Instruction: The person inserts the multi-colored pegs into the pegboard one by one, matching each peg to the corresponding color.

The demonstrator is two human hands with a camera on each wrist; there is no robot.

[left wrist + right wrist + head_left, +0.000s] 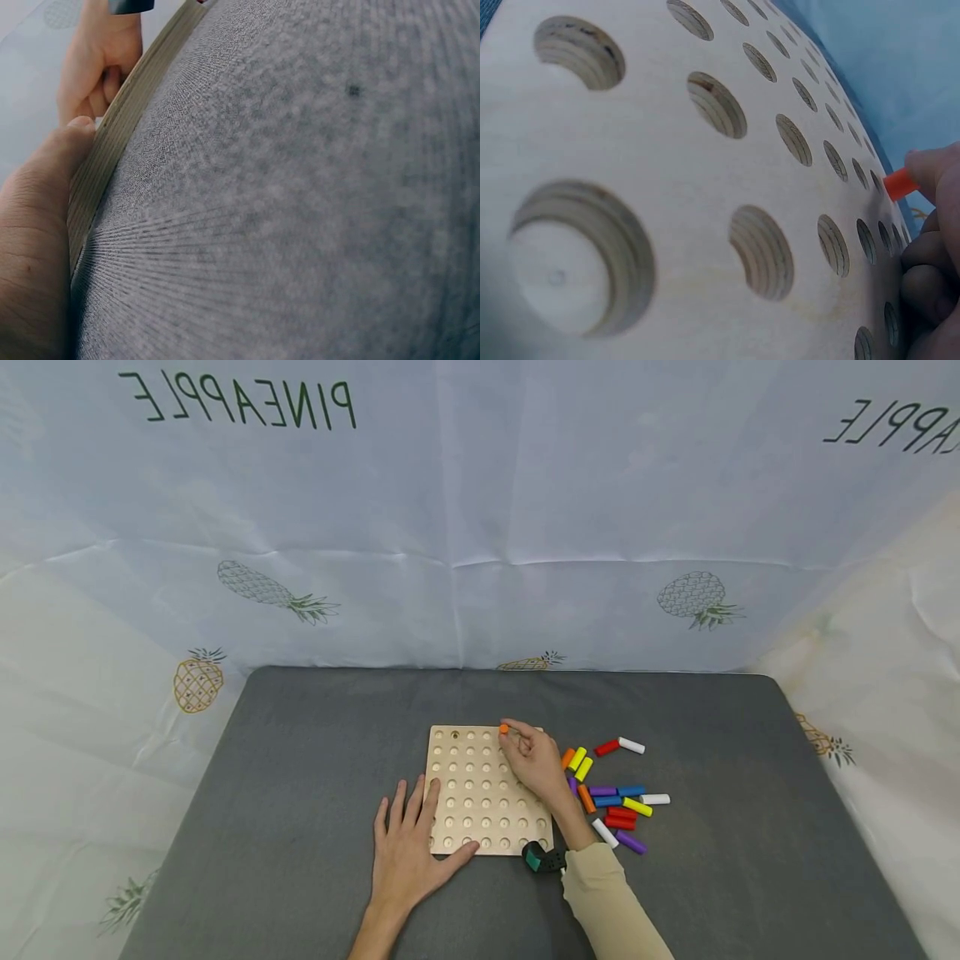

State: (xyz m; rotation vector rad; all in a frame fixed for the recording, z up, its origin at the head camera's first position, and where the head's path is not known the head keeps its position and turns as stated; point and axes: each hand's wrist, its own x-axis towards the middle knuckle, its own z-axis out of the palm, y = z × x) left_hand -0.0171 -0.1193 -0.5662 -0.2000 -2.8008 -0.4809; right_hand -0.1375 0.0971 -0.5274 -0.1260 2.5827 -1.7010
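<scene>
A square light-wood board (477,777) with rows of round holes lies on the dark cloth. My left hand (411,852) rests at its lower-left corner, fingers spread over the left edge and thumb along the near edge. Between thumb and index finger, my right hand (535,767) pinches an orange peg (504,728) over the board's far row. In the right wrist view the peg (900,184) stands tilted, its lower end right at a hole near the far edge. The left wrist view has the left thumb (67,150) against the board's side (120,135).
Right of the board lie loose pegs in several colours, among them a white peg (632,745), a red peg (607,748) and a purple peg (631,842). A black wrist device (542,857) overlaps the board's near right corner. Pineapple-printed cloth (480,485) hangs behind the table.
</scene>
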